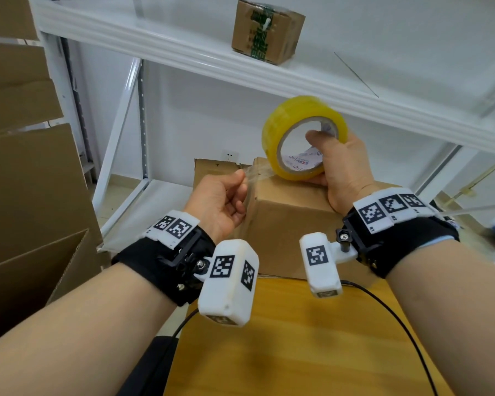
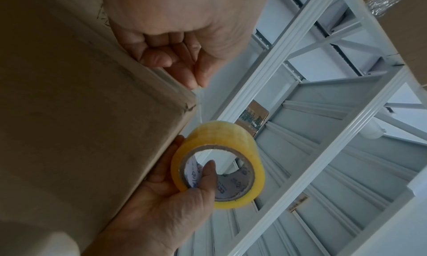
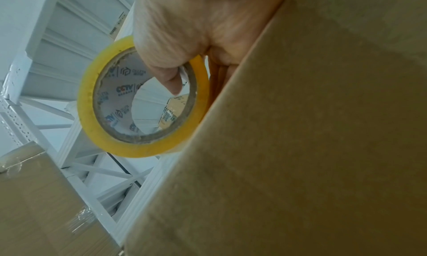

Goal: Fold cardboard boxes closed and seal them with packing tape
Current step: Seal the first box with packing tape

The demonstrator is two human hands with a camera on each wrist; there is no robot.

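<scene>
Now, right hand [image 1: 345, 170]: grips the tape roll [image 1: 303, 135], thumb hooked through the core, the other fingers wrapped round the outside under it
Left hand [image 1: 220, 201]: fingers curled, thumb and forefinger pinching the loose end of the tape strip [image 1: 250, 172]
Tape roll: yellowish clear tape on a printed cardboard core, held on edge just above the top of the box [image 1: 292, 221], over its far left part; the wrist views show the core's printed lining and the thumb tip inside it
Tape strip: a short clear length stretched from the roll down and left to the pinching fingers, above the box's left top edge; whether it touches the cardboard I cannot tell
Box: plain brown cardboard, top closed, standing at the far edge of the wooden counter [image 1: 312, 338], between the two wrists
Second box [image 1: 212, 171]: brown, behind the first at its far left corner, partly hidden
Shelf [image 1: 183, 50]: white metal rack behind the counter; a small taped carton [image 1: 266, 31] with green print sits on its upper board
Flat cardboard [image 1: 26, 167]: large brown sheets stacked upright at the left edge of view, beside the rack
Cable [image 1: 397, 318]: thin black lead lying across the counter on the right
</scene>
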